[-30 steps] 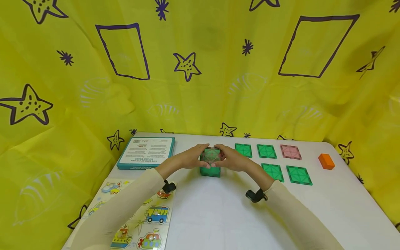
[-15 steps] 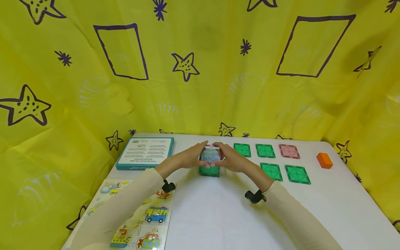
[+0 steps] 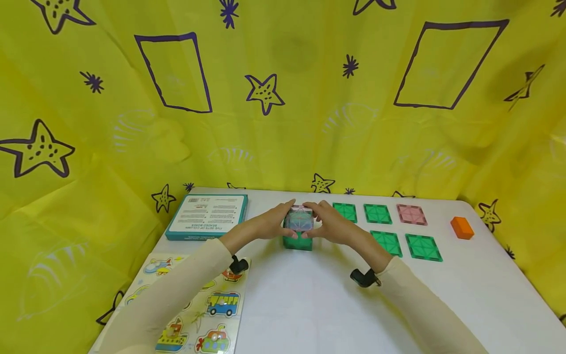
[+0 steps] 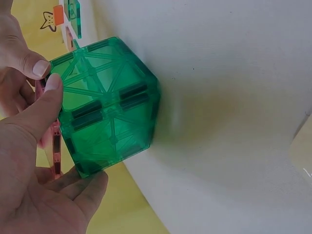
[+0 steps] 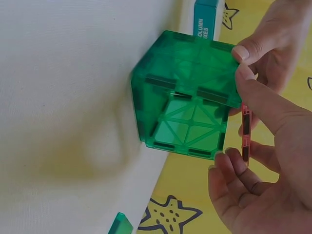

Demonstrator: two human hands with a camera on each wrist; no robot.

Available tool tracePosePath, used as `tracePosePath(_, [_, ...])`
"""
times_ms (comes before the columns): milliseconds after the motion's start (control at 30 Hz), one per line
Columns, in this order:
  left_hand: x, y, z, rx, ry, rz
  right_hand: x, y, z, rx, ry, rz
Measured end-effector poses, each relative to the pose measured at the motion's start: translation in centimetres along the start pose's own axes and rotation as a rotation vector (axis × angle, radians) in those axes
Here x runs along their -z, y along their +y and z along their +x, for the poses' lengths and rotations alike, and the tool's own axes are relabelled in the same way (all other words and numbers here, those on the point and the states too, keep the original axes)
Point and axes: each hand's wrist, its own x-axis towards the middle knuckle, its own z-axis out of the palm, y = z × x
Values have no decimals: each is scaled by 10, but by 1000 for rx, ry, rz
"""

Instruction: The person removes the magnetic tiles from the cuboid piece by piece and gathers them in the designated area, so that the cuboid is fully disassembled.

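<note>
A box of see-through green square tiles (image 3: 298,243) (image 4: 111,105) (image 5: 187,90) stands on the table between the hands. A pink tile (image 3: 300,220) (image 4: 56,146) (image 5: 246,129) lies across its top; in the right wrist view a gap shows between part of it and the box. My left hand (image 3: 270,222) (image 4: 29,161) (image 5: 278,41) curls round the left side, thumb at the near top edge, fingers beyond. On the other side, my right hand (image 3: 331,224) (image 4: 17,58) (image 5: 275,146) holds the pink tile between thumb and fingers, both thumb tips close together.
Right of the box lie several flat green tiles (image 3: 377,214), another pink tile (image 3: 411,215) and an orange block (image 3: 462,228). At left are a teal-edged box (image 3: 208,216) and a vehicle puzzle board (image 3: 199,314), partly under the left sleeve. A yellow patterned curtain (image 3: 300,147) hangs behind.
The top between my hands looked green a second ago and now shows pink, the pink tile having come over it. My right hand has shifted slightly right.
</note>
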Motion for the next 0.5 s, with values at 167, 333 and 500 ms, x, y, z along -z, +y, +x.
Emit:
tracePosePath(167, [0,3,0,-6,-3,-2,1,-3,-5,-28,29,-45])
tracePosePath(333, [0,3,-1,-10,-6,-11,4,-2,-9,-44,48,-38])
tracePosePath(500, [-1,2,-1,14,-14,-6,14,4,-18,-49,51,-14])
